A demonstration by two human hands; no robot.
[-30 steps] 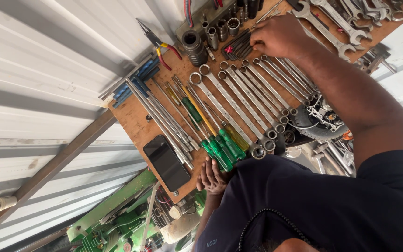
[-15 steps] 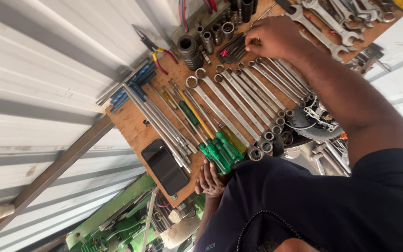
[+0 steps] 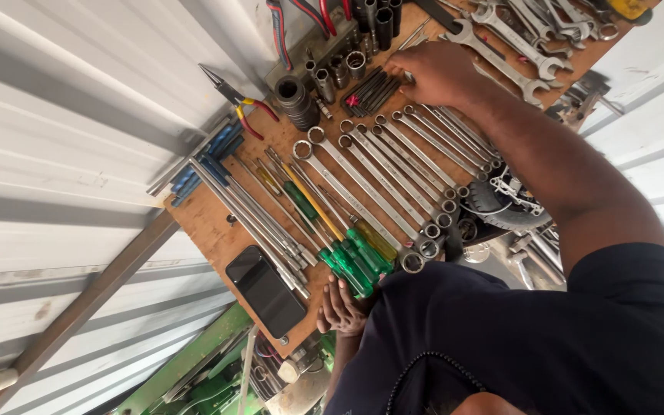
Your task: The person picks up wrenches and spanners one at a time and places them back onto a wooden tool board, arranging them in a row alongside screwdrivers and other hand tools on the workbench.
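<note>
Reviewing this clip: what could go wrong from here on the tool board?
1. The right hand rests among closely packed sockets and wrenches, and the forearm crosses the rows. A sweep could scatter them.
2. The phone lies near the edge of the wooden board, close to the left hand. A bump might push it off.

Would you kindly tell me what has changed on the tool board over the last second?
Very little. The right hand stays resting on the board beside the small black bits, holding nothing visible. The left hand stays at the board's edge by the green-handled screwdrivers. The spanners and the phone lie as before; only the camera view shifted slightly.
</note>
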